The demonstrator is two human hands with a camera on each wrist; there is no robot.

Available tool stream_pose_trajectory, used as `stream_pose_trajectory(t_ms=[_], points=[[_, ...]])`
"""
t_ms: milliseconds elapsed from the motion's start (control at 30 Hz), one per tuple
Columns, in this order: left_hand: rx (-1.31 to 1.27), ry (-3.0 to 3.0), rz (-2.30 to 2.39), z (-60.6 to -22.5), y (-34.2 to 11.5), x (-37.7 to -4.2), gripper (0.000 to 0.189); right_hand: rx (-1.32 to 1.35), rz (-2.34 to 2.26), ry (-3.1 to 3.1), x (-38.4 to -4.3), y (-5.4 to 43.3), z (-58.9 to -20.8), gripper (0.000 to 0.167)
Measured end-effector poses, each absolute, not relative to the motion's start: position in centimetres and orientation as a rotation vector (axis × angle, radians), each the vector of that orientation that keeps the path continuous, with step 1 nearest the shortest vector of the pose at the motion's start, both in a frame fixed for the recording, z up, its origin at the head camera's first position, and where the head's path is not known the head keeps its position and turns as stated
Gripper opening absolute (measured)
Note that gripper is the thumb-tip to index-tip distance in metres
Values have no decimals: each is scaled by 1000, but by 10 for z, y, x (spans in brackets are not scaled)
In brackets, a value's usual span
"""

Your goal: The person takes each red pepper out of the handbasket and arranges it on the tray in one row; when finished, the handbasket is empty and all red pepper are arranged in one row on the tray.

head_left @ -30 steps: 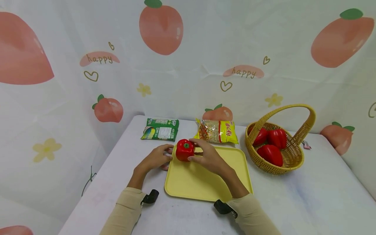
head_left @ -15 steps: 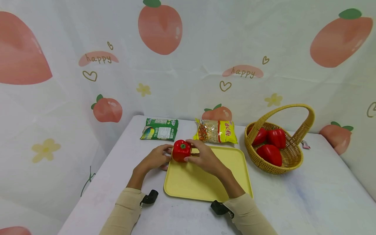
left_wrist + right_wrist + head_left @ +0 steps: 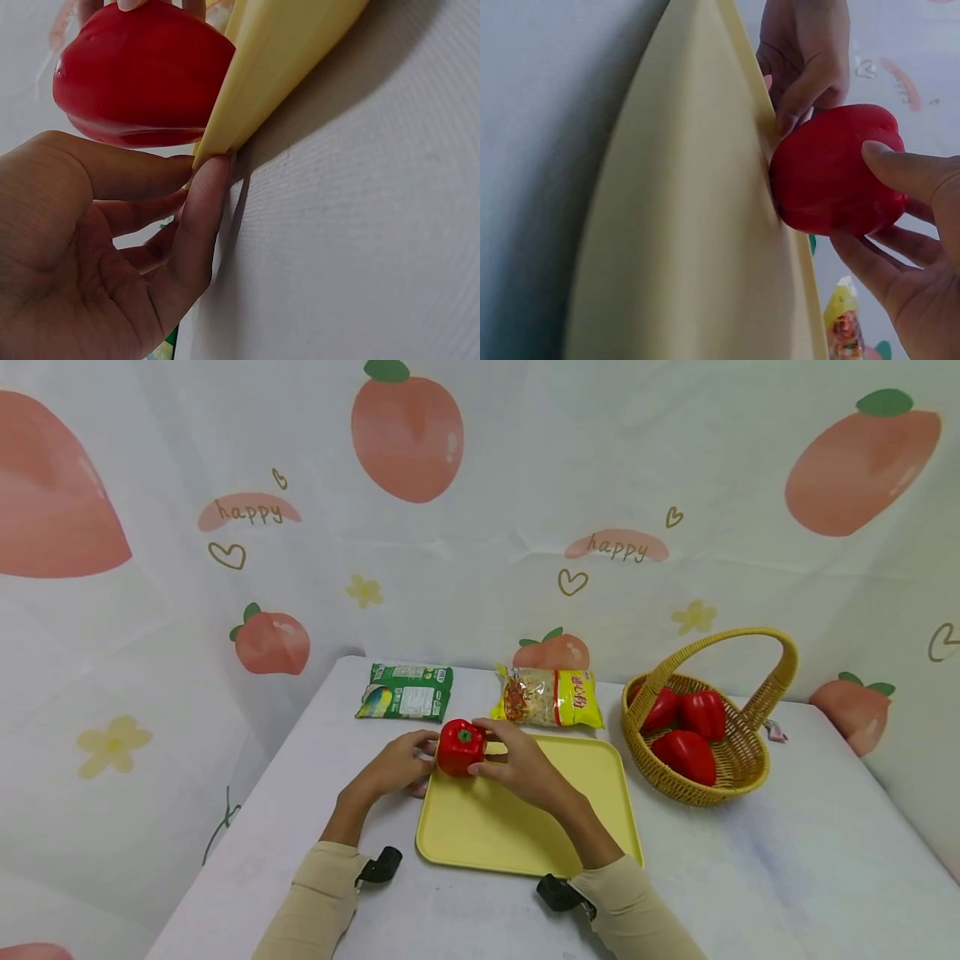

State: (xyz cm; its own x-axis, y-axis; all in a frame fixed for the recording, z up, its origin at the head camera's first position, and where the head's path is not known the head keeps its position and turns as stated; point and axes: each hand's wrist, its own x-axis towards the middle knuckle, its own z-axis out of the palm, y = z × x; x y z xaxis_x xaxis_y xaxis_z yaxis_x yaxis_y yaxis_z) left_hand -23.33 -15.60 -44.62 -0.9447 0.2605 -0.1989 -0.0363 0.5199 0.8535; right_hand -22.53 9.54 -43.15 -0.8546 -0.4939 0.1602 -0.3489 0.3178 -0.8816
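Observation:
A red bell pepper (image 3: 461,748) with a green stem stands upright at the back left corner of the yellow tray (image 3: 517,827). My right hand (image 3: 525,768) grips it from the right, with the thumb in front and the fingers behind, as the right wrist view shows on the pepper (image 3: 836,172). On the other side, my left hand (image 3: 401,764) pinches the tray's left rim between thumb and fingers. Those fingers (image 3: 199,225) reach under the rim in the left wrist view, right beside the pepper (image 3: 142,75).
A wicker basket (image 3: 678,789) with a tall handle holds several red bell peppers (image 3: 684,757) to the right of the tray. Behind the tray lie a green packet (image 3: 405,692) and a yellow-ended clear packet (image 3: 551,697). A printed cloth (image 3: 465,568) hangs behind the table.
My right hand has shifted the bell pepper slightly left, closer to the tray's left rim. My left hand stays at the rim.

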Motion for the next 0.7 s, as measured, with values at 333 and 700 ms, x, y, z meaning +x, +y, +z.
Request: stream_pose_trajectory(t_ms=[333,700], points=[[190,2460,1398,-446,-155,-233,54,-773,-1579,2433,-225,96,-431,70],[173,2470,1382,-448,-156,-235,57,-789,-1506,2532,-223,111,-416,67]])
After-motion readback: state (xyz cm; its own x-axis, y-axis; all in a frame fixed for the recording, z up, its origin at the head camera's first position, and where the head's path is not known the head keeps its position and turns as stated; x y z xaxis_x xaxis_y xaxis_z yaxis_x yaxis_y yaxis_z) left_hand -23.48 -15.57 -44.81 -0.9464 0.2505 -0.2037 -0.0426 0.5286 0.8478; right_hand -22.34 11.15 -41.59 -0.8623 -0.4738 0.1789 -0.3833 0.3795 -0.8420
